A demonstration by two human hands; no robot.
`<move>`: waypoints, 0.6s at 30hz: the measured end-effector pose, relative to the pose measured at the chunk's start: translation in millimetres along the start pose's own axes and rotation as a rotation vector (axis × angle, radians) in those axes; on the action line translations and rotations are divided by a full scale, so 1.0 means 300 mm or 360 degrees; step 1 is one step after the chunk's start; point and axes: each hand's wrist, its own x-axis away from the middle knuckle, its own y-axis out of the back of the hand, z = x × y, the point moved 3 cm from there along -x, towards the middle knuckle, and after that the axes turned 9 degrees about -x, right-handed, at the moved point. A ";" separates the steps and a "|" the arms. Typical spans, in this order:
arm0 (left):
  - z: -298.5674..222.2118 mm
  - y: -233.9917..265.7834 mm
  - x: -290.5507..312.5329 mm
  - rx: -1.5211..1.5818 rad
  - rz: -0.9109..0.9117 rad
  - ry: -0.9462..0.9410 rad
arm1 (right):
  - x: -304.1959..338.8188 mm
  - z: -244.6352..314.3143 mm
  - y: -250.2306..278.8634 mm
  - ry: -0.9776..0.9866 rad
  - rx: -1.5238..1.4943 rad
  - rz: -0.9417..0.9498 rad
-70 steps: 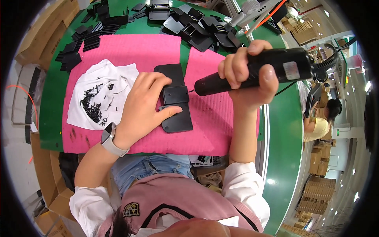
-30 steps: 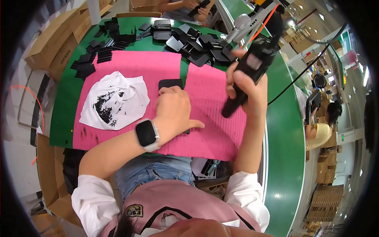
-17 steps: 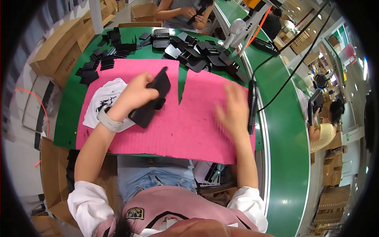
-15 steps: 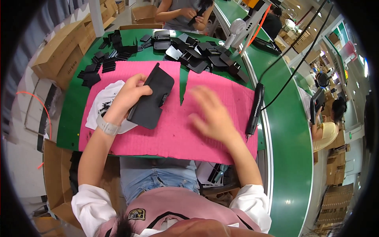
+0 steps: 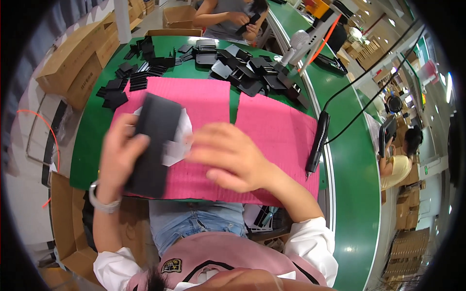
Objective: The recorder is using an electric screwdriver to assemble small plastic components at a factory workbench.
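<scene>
My left hand (image 5: 118, 153) grips a flat black plastic piece (image 5: 158, 126) along its left side, thumb on top. The piece is tilted and smeared by motion over the near left of the pink ribbed mat (image 5: 272, 126). My right hand (image 5: 228, 155) is just right of the piece with its fingers stretched apart and blurred; nothing shows in it. Under the piece lies a white sheet or bag (image 5: 182, 140), mostly covered. On the mat's right edge rests a black pen-shaped electric screwdriver (image 5: 318, 143) with a cord.
Several black plastic parts (image 5: 250, 72) are heaped at the table's far side, with smaller black pieces (image 5: 138, 77) at far left. A small white fan (image 5: 297, 41) stands at far right. An open cardboard box (image 5: 68, 213) sits at lower left. Across the table, another person (image 5: 233, 22) handles a black part.
My left hand has brought the black piece nearer and to the left, turning it. My right hand has moved left toward the piece. The view has shifted slightly.
</scene>
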 end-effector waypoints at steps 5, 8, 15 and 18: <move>0.441 0.648 0.281 0.0920 -0.1167 0.0542 | -0.047 -0.298 0.098 -0.0570 0.0580 -0.0355; 0.901 0.937 0.653 0.0629 -0.1880 0.0617 | 0.013 -0.567 0.191 -0.0744 0.1007 -0.0204; 1.375 0.578 1.534 0.0501 -0.2461 0.2036 | 0.169 -0.878 0.203 -0.0993 0.1072 -0.0038; 1.392 0.508 1.723 0.0198 -0.2300 0.2407 | 0.150 -0.858 0.197 -0.0928 0.1162 -0.0119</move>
